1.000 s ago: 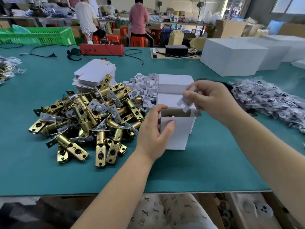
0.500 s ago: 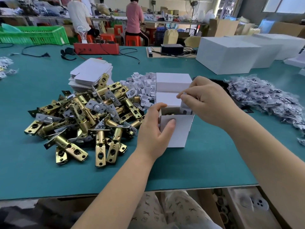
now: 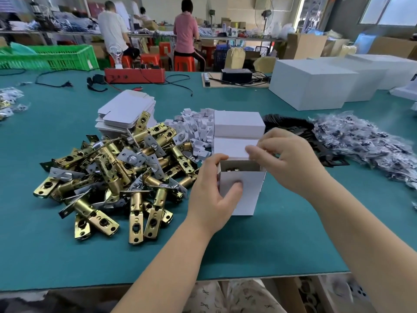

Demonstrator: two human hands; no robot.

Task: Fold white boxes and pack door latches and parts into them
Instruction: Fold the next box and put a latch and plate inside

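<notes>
Your small white box (image 3: 247,195) stands upright on the green table (image 3: 282,240), its top open, with a bit of brass hardware just visible inside. Your left hand (image 3: 213,199) grips its left side — thumb pressed on the front wall, fingers curled over the left top edge. Your right hand (image 3: 291,159) is at the box's right top corner, fingers curled and pinched on a small white flap or card there; exactly what it pinches is hard to tell.

Just behind the box lie two closed white boxes (image 3: 239,125), one behind the other. Left of the box sprawls the heap of brass door latches (image 3: 117,172), touching a pile of small white card pieces (image 3: 196,129) behind it. A stack of flat box blanks (image 3: 126,111) sits behind the latches. Right of the box are black plates (image 3: 291,125) and, further right, a spread of bagged parts (image 3: 365,145). Far behind the box stand large white cartons (image 3: 313,86), a red tray (image 3: 135,75) and a green crate (image 3: 52,57) — with people working at benches beyond.
</notes>
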